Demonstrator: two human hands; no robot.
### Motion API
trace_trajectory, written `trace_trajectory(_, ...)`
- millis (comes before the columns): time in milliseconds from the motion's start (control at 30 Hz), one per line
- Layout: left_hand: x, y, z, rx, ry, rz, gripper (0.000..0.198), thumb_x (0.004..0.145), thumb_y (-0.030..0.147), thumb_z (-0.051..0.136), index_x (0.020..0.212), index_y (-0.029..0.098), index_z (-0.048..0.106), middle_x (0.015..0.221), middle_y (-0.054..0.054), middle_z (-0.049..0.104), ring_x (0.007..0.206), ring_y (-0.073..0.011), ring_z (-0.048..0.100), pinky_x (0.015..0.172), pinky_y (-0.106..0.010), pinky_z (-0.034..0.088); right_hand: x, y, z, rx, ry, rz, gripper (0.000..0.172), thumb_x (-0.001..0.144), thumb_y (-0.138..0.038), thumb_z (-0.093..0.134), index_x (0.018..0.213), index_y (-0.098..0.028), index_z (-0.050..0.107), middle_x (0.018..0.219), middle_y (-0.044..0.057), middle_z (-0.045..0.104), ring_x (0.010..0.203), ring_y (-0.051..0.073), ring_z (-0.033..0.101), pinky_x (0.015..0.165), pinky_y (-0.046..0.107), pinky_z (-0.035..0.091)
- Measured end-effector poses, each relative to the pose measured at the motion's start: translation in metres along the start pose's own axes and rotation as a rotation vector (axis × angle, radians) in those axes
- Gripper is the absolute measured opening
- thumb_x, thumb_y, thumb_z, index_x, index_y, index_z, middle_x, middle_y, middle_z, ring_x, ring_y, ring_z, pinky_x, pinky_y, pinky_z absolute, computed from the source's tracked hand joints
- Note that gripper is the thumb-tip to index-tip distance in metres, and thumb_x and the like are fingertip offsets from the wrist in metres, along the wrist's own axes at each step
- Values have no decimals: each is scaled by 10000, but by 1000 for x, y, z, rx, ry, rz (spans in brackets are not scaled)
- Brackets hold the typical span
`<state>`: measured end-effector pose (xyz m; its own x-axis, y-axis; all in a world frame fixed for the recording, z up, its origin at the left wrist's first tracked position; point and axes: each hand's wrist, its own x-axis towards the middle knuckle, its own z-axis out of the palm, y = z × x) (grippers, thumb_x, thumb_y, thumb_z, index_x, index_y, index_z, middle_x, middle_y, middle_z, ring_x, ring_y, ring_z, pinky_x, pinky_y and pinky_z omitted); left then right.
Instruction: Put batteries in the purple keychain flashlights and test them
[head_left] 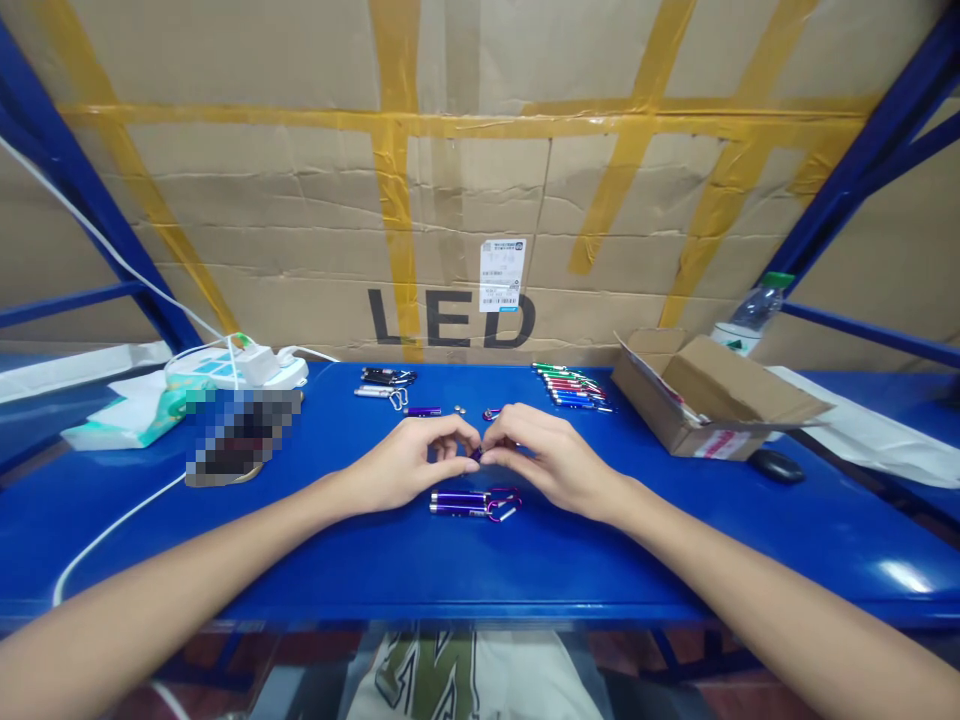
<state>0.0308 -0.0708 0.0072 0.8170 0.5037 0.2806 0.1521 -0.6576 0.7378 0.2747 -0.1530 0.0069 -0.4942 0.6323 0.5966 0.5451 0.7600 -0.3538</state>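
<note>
With the fingertips' meeting point as the clock's centre, black and silver carabiner flashlights (384, 384) lie at 10 o'clock, apparently sorted by colour. The left hand (397, 462), at 9, pinches one side of a small purple piece (475, 454) at the centre, mostly hidden by fingers. Two purple carabiner flashlights (459, 503) lie at 6, perhaps kept within easy reach. The right hand (551, 460), at 3, pinches the piece opposite, seemingly for fine control. Green, red and blue flashlights (570, 390) line up at 2, probably to keep colours separate.

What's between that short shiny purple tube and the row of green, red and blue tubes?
In the head view: small round silver discs, then a purple-and-silver piece behind the right hand.
</note>
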Motion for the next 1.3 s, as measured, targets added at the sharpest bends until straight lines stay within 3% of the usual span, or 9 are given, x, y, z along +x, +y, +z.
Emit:
trace_trajectory(267,4,-4,0,-115,28,-47,186,970,329,744,1082,181,747,966,-17,760,793,-144,653,783,-278,517,1,-3,0,-26,-52,-54,126,1139,-249,556,1086,-209,663,1061,83,692,1006,219,641,889,353,529)
trace_trajectory(500,5,-8,-3,-52,110,-35,240,982,388,743,1129,198,745,1059,-41,780,863,-169,684,831,-307,552,3,3,-5,-185,163,123,124,1144,-217,513,1152,-215,637,1074,74,723,976,221,678,884,356,525)
trace_trajectory(567,4,-8,-3,-10,126,-19,239,997,386,731,1149,201,742,1079,-48,781,859,-169,673,827,-311,549,2,9,-7,-357,68,204,110,1131,-213,521,1131,-203,631,1064,91,723,969,254,667,866,382,514)
trace_trajectory(667,4,-9,-4,1,142,5,290,1020,379,708,1257,211,704,1151,-63,778,878,-172,679,837,-318,553,-1,17,-8,-552,-175,312,80,1098,-235,594,1043,-195,638,1018,108,711,937,287,652,825,395,494)
trace_trajectory(800,3,-8,-6,30,151,30,310,1046,362,678,1327,231,671,1197,-65,764,906,-172,689,852,-320,555,-4,23,-6,-529,-308,336,112,1090,-175,583,986,-206,613,1008,96,710,932,272,656,811,371,481)
trace_trajectory(933,2,-6,-7,107,131,87,247,1073,341,637,1294,245,689,1186,-45,760,844,-153,654,825,-304,544,-2,19,-3,-388,-161,331,151,1120,-176,506,988,-219,565,974,71,695,887,245,639,806,362,479)
trace_trajectory(1100,1,-12,-6,217,117,98,381,1081,363,645,1441,249,595,1129,-40,747,882,-179,677,851,-320,552,4,6,-2,-32,115,281,86,1137,-269,527,1071,-242,575,963,23,694,859,194,664,801,322,505)
trace_trajectory(1300,0,-13,-7,356,112,206,261,1131,381,554,1269,214,700,1125,-77,722,1032,-231,679,959,-375,538,1,4,3,-12,107,165,43,1081,-216,596,1092,-240,630,974,20,698,859,181,642,812,320,514)
